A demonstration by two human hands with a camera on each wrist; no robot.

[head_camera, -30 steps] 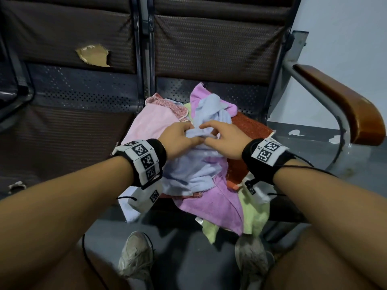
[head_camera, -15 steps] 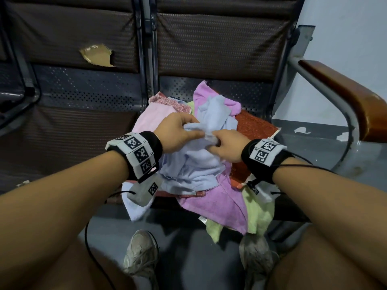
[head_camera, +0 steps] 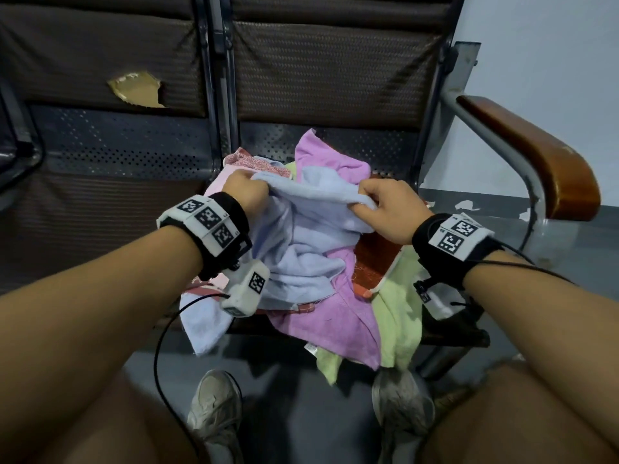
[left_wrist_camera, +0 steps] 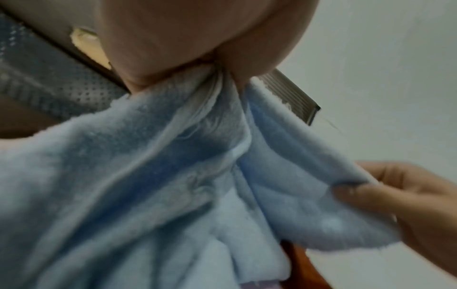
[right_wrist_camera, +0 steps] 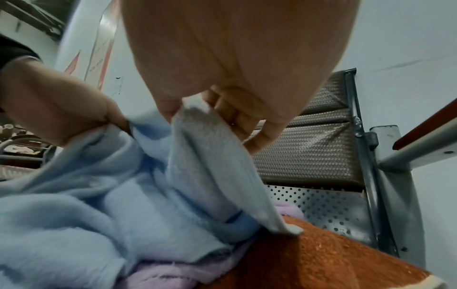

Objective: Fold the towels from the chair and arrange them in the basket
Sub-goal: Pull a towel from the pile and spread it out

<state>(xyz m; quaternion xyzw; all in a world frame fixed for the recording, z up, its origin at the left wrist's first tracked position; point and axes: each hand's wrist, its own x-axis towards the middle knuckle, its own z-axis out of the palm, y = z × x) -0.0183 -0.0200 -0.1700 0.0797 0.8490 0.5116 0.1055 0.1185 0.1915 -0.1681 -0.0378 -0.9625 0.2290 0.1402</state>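
Note:
A light blue towel [head_camera: 308, 236] lies on top of a heap of towels on the chair seat. My left hand [head_camera: 246, 192] grips its upper edge at the left, and my right hand [head_camera: 378, 209] pinches the same edge further right, so the edge stretches between them above the heap. The left wrist view shows the blue towel [left_wrist_camera: 148, 185] bunched in my left hand [left_wrist_camera: 217, 64]. In the right wrist view my right hand [right_wrist_camera: 195, 101] pinches a fold of the blue towel [right_wrist_camera: 138, 195]. Under it lie a purple towel [head_camera: 321, 316], a green towel [head_camera: 398, 316], a rust-orange towel [head_camera: 375, 259] and a pink towel [head_camera: 217, 192]. No basket is in view.
The chair's padded backrest [head_camera: 328, 68] stands behind the heap, and a wooden armrest [head_camera: 536, 155] on a metal frame runs along the right. A second seat [head_camera: 93, 209] adjoins on the left. My shoes [head_camera: 214, 410] rest on the grey floor below.
Both hands have taken hold of the blue towel's edge, moved apart and lifted it, so the edge now stretches between them instead of lying bunched.

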